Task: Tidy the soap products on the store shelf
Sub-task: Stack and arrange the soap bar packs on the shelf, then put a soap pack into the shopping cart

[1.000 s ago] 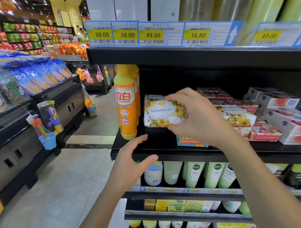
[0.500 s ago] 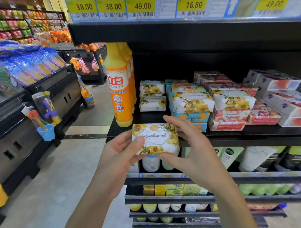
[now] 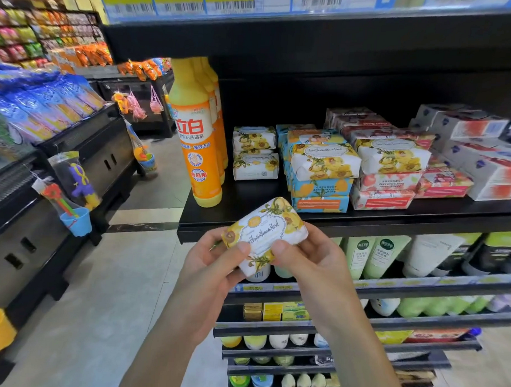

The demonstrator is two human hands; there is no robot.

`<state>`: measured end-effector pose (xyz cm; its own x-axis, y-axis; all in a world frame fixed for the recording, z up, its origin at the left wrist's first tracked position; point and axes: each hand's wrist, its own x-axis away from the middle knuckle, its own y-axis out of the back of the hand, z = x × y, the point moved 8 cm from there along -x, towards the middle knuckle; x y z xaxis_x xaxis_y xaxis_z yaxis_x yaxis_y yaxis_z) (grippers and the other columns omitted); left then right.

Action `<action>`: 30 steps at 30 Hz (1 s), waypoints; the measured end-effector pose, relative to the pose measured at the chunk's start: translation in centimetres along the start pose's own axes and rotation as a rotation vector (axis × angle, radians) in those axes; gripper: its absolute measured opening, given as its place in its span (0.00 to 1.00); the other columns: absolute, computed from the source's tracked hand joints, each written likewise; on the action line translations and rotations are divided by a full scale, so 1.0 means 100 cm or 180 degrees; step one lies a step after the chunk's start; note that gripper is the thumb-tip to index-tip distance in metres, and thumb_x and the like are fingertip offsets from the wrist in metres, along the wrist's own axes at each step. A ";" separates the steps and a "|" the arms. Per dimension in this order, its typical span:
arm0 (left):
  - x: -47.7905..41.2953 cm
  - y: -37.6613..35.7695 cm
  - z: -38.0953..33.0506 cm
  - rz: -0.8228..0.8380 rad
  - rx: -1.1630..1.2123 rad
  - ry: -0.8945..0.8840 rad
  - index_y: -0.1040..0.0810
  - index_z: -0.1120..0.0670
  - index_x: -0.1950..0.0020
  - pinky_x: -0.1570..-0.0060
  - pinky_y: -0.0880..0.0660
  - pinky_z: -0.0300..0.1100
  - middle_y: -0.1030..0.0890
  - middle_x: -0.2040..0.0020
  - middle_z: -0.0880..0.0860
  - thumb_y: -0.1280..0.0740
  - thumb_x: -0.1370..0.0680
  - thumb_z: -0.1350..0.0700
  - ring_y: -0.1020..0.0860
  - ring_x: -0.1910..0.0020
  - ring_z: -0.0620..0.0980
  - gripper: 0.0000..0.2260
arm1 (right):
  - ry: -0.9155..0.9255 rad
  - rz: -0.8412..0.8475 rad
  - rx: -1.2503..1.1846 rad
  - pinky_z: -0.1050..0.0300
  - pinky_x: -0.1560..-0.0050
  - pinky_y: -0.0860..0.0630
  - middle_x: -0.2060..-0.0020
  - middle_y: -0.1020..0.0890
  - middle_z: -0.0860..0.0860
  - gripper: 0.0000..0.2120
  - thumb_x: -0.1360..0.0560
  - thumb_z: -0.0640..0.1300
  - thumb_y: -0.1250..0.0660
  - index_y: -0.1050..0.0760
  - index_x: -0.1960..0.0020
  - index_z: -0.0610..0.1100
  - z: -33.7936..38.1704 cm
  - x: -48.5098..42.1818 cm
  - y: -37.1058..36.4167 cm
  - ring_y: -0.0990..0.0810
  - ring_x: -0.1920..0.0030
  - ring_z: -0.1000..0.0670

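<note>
Both: left hand (image 3: 214, 264), right hand (image 3: 312, 262) pinch soap bar (image 3: 264, 231) | underside hidden | price tags (image 3: 177, 1) cropped

Soap bar (image 3: 264, 231) underside hidden, price tags (image 3: 180, 1) cut by top edge, lower bottles (image 3: 278, 340) blurred.

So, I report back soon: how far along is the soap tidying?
Done: two yellow-flower bars sit stacked beside the orange bottle on the shelf. In hand: left hand and right hand hold a matching bar off the shelf. Left: placing it, probably on that stack.
</note>
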<state>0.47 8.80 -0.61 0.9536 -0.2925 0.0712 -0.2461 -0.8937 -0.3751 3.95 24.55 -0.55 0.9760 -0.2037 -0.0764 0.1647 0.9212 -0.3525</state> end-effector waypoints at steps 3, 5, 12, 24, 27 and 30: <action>0.000 0.002 -0.004 0.0032 -0.0337 -0.0097 0.23 0.61 0.37 0.49 0.17 0.45 0.14 0.45 0.57 0.29 0.28 0.53 0.15 0.45 0.55 0.22 | -0.0053 -0.0148 -0.0099 0.56 0.46 0.18 0.45 0.14 0.45 0.24 0.32 0.43 0.20 0.20 0.38 0.42 -0.002 -0.002 0.008 0.15 0.43 0.46; -0.001 0.005 -0.006 -0.0047 -0.0593 -0.0188 0.22 0.58 0.38 0.48 0.18 0.49 0.14 0.46 0.56 0.29 0.29 0.52 0.15 0.46 0.54 0.21 | -0.0120 -0.0228 -0.0145 0.61 0.53 0.19 0.47 0.13 0.44 0.23 0.33 0.43 0.23 0.20 0.39 0.41 -0.003 -0.001 0.011 0.14 0.46 0.46; 0.000 0.000 -0.007 -0.0027 -0.1042 -0.0092 0.19 0.53 0.42 0.51 0.16 0.50 0.13 0.47 0.52 0.26 0.30 0.51 0.14 0.47 0.53 0.17 | -0.0270 -0.0441 0.0124 0.58 0.52 0.21 0.48 0.13 0.48 0.17 0.28 0.46 0.24 0.18 0.41 0.48 -0.001 0.014 0.013 0.14 0.47 0.47; -0.014 -0.020 -0.005 0.1143 -0.3225 -0.0943 0.21 0.42 0.44 0.49 0.25 0.32 0.19 0.50 0.37 0.32 0.19 0.54 0.23 0.49 0.32 0.08 | -0.0250 -0.1786 -0.0018 0.54 0.50 0.24 0.51 0.13 0.52 0.30 0.39 0.54 0.18 0.20 0.39 0.49 -0.009 0.080 0.040 0.15 0.50 0.53; -0.009 -0.036 0.007 0.1627 -0.3940 -0.1551 0.22 0.44 0.39 0.47 0.24 0.35 0.21 0.46 0.38 0.32 0.19 0.53 0.23 0.47 0.35 0.09 | -0.0263 -0.2162 -0.0067 0.51 0.48 0.23 0.44 0.14 0.48 0.28 0.34 0.53 0.18 0.20 0.37 0.48 -0.015 0.115 0.053 0.15 0.46 0.50; 0.007 -0.066 0.029 0.2176 -0.4421 -0.1994 0.24 0.47 0.34 0.46 0.25 0.44 0.24 0.39 0.41 0.37 0.17 0.51 0.23 0.41 0.44 0.12 | -0.0216 -0.2610 -0.0156 0.50 0.52 0.23 0.45 0.14 0.44 0.26 0.32 0.50 0.19 0.20 0.36 0.45 -0.015 0.157 0.069 0.15 0.47 0.47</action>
<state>3.23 15.46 -0.79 0.4457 -0.8642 -0.2336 -0.2477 -0.3698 0.8955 20.20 27.19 -5.55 0.5554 -0.7835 0.2788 0.8239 0.4729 -0.3124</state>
